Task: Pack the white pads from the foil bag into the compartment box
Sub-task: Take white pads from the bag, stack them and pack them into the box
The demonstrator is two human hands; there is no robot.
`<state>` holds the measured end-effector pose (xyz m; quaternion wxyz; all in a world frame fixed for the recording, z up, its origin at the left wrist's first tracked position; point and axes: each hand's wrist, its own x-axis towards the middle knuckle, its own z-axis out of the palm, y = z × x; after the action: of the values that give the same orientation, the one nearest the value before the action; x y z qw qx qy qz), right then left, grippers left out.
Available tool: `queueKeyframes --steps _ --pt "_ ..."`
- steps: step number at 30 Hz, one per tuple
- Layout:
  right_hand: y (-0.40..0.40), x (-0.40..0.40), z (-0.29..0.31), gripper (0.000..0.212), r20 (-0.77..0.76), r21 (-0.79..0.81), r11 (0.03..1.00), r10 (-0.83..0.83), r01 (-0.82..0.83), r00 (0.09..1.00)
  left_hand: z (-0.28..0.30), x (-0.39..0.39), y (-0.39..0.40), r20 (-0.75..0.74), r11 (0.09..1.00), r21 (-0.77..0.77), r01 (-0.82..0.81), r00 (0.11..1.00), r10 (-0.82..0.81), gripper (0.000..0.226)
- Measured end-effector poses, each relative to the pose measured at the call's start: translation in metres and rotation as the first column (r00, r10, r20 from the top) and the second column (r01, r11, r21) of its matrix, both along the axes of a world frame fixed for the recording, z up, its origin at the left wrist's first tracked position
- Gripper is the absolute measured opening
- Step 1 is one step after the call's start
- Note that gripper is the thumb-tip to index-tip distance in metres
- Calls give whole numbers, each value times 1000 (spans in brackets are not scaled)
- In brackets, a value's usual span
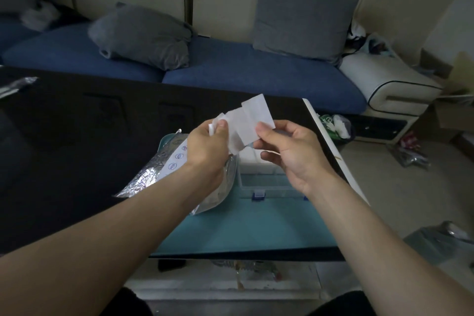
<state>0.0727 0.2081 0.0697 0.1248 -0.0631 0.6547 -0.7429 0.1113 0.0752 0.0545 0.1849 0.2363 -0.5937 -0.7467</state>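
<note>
Blue round stamps on foil bag, unreadable

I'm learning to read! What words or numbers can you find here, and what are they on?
Crinkled silver foil bag: its white label has small blue oval stamps and print, too blurred to read.
Green wrapper on the floor: white lettering, too small to read.
White pads, clear plastic compartment box: no text visible.

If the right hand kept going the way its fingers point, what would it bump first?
Probably the left hand. The right hand points leftward across the fanned thin white rectangular pads both hands pinch; depth is unclear from one view.
</note>
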Motion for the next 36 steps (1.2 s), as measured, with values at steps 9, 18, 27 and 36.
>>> queueKeyframes --steps 9,18,27,36 --pt "0 -9 -16 13 -413 436 877 -2 200 911 2 3 10 -111 970 143 196 977 -181 19" --pt "1 -4 -8 24 15 284 957 59 -61 998 10 2 4 -121 960 198 200 976 -179 22" --pt "17 -15 0 40 -369 552 815 48 178 928 2 6 6 -125 949 -49 310 941 -314 23" --pt "30 -27 -15 15 -212 395 906 252 -153 944 7 12 -1 -80 756 158 636 771 -632 29"
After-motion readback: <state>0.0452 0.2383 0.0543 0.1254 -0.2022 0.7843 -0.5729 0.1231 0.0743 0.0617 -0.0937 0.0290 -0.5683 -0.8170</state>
